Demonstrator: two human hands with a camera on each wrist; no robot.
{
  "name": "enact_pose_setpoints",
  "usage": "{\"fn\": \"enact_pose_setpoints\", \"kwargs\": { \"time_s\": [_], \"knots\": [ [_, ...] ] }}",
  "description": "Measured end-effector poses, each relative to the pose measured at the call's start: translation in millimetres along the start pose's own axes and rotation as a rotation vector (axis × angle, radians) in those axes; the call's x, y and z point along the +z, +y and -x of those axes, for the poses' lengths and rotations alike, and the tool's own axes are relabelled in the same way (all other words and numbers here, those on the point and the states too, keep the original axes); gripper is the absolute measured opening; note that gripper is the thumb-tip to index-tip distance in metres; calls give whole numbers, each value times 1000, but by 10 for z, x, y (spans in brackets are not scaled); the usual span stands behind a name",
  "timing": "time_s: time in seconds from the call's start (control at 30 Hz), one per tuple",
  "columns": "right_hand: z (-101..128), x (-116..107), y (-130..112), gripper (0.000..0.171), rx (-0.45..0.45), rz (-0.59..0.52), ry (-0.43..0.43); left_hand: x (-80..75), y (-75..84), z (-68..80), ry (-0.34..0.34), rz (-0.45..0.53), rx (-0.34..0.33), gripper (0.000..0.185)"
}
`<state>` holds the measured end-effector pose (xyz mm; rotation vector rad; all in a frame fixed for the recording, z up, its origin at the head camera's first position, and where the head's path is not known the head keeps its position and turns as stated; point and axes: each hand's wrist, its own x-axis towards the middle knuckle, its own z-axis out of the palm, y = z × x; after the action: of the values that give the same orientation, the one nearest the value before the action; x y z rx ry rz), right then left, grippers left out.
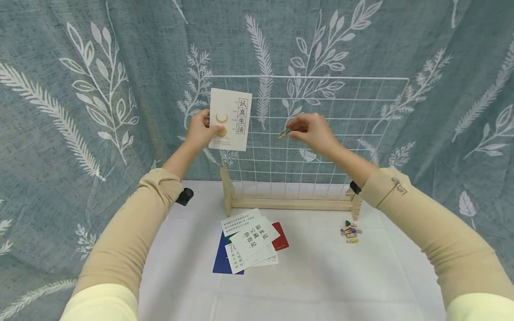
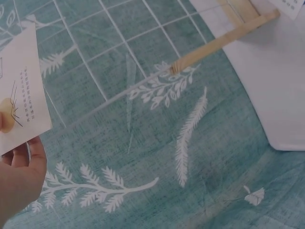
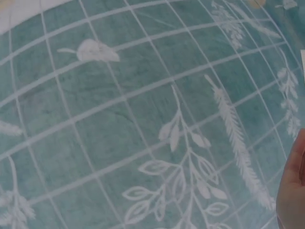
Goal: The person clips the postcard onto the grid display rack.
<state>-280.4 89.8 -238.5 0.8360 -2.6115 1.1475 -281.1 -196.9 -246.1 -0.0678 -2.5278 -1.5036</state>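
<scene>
Carefully now: with the left hand (image 1: 201, 130), thumb on the face and fingers curled behind, keep pinching the white card (image 1: 230, 118) by its lower left edge, flat against the upper left corner of the wire grid (image 1: 345, 111). With the right hand (image 1: 311, 129), fingertips closed on the small green clip (image 1: 284, 133) held in front of the grid's middle, well apart from the card, squeeze the tail end to spread the clip's mouth before bringing it across. Best to aim for the card's top edge where a grid wire runs behind, so as to bite paper and wire together. Hold the card level until the clip sits. Probably wise to avoid leaning on the grid, propped only in its wooden stand (image 1: 289, 201) on the white table (image 1: 321, 285). Below, spare cards (image 1: 250, 245) and more clips (image 1: 350, 232) within reach.
</scene>
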Motion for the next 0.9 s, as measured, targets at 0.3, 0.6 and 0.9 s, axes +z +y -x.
{"fn": "enact_pose_setpoints", "kwargs": {
  "time_s": [0.3, 0.6, 0.9],
  "knots": [
    [-323, -104, -247, 22, -29, 7, 77, -44, 65, -45, -4, -10, -19, 40],
    [-584, -175, -378, 18, -44, 91, 71, 3, 58, -83, 29, 4, -9, 39],
    [-767, -133, -467, 20, 33, 54, 157, 13, -5, -120, 42, 103, 32, 43]
  ]
}}
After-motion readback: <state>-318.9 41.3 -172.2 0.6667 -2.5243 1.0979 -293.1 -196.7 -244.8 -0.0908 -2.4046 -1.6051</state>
